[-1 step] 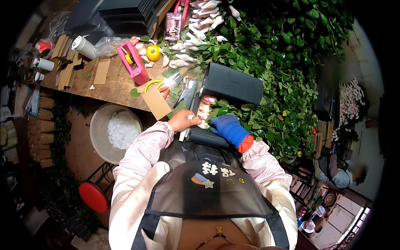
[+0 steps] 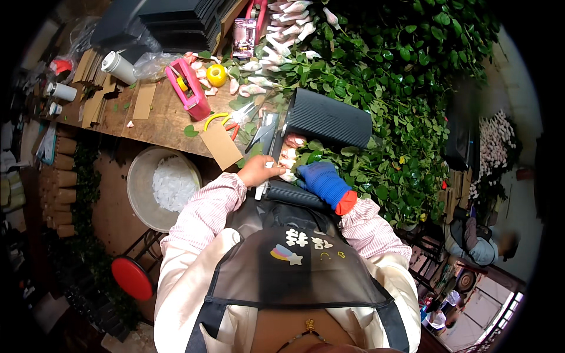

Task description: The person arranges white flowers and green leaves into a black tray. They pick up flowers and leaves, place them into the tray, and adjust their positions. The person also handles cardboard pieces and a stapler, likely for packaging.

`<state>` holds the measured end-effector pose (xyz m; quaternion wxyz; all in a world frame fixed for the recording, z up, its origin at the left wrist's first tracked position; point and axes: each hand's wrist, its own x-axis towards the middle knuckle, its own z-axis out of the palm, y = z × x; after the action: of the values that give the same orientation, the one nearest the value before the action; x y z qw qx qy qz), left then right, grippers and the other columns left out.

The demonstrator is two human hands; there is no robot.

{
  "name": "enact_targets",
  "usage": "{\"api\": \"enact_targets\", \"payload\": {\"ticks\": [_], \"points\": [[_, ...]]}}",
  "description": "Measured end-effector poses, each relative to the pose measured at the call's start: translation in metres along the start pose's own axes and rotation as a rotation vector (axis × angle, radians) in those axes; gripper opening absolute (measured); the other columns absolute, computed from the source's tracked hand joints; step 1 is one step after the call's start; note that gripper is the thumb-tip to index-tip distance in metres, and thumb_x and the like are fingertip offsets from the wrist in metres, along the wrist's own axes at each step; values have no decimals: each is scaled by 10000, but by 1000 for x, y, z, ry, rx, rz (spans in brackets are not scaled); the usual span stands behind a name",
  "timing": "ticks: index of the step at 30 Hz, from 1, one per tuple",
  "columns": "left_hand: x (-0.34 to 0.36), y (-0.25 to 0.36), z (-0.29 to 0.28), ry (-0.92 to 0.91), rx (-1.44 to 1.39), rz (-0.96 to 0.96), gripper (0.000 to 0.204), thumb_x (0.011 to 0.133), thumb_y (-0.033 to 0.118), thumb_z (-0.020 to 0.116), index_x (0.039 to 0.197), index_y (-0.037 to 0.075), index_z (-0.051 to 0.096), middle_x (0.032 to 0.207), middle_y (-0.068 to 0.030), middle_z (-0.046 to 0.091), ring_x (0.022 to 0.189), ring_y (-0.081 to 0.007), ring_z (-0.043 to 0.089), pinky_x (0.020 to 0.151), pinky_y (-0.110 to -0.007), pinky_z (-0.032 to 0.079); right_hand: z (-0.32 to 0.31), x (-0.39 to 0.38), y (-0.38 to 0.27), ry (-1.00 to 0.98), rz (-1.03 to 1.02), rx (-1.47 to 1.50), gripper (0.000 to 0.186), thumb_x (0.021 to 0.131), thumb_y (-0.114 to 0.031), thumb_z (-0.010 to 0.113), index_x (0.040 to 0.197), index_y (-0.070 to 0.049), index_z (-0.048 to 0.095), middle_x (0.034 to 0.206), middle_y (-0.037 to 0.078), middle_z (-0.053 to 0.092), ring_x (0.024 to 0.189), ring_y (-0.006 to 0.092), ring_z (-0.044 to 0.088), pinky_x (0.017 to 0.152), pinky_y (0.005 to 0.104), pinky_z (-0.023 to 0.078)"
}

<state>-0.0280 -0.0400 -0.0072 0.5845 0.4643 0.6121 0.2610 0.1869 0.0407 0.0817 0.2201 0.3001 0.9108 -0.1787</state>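
Observation:
Pale pink roses (image 2: 288, 154) lie in a short row between two black corrugated pieces, their leafy stems running to the right. My bare left hand (image 2: 259, 170) is at the near end of the row, thumb and fingers closed on a rose bloom. Just right of it, my right hand (image 2: 322, 181), in a blue knitted glove with an orange cuff, curls over the stems below the blooms; its fingertips are partly hidden. The larger black corrugated sheet (image 2: 329, 117) arches over stems beyond my hands. A nearer corrugated piece (image 2: 294, 194) sits against my dark apron.
Leafy rose stems (image 2: 400, 117) heap across the right, with sleeved blooms (image 2: 291, 26) at the back. Left are a pink tape dispenser (image 2: 188, 91), yellow tape roll (image 2: 216, 75), yellow-handled tool (image 2: 216, 119) and cardboard piece (image 2: 222, 146). A white bucket (image 2: 136, 191) and red stool (image 2: 132, 277) stand below.

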Motion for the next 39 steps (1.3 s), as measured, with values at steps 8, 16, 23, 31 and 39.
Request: {"api": "enact_targets", "payload": {"ticks": [8, 16, 23, 31, 39], "points": [[-19, 1, 14, 324, -496, 11, 242, 914, 246, 712, 832, 21, 672, 719, -35, 627, 713, -91, 562, 676, -294, 468, 7, 20, -4, -164, 92, -124, 194, 919, -243, 580, 985, -92, 682, 948, 165, 735, 922, 334, 720, 741, 465, 554], [-133, -79, -112, 365, 1003, -172, 251, 815, 296, 739, 879, 63, 675, 810, -152, 685, 815, -357, 650, 715, -476, 511, 14, 23, -3, -198, 54, -118, 208, 924, -187, 553, 1023, -75, 697, 985, 174, 741, 928, 325, 727, 747, 459, 563], [-37, 8, -43, 211, 418, 431, 529, 854, 174, 738, 1328, 70, 528, 1225, -167, 564, 1170, -367, 545, 968, -432, 467, 5, 21, -1, -166, -110, -165, 244, 938, -174, 526, 998, -66, 736, 953, 171, 751, 858, 306, 747, 692, 454, 571], [14, 10, -30, 9, 538, 445, 905, 782, 297, 815, 1547, 191, 345, 1501, -232, 321, 1373, -443, 372, 1111, -448, 400, -1, 12, -4, -177, -40, -179, 174, 933, -172, 552, 1013, -151, 705, 919, 105, 741, 872, 282, 737, 690, 438, 566], [22, 11, -28, -84, 460, 267, 973, 759, 438, 813, 1539, 138, 314, 1519, -289, 247, 1392, -491, 304, 1152, -496, 327, 2, 23, -17, -141, -67, -177, 161, 925, -209, 574, 965, -139, 714, 882, 117, 738, 825, 294, 730, 657, 450, 530]]}}
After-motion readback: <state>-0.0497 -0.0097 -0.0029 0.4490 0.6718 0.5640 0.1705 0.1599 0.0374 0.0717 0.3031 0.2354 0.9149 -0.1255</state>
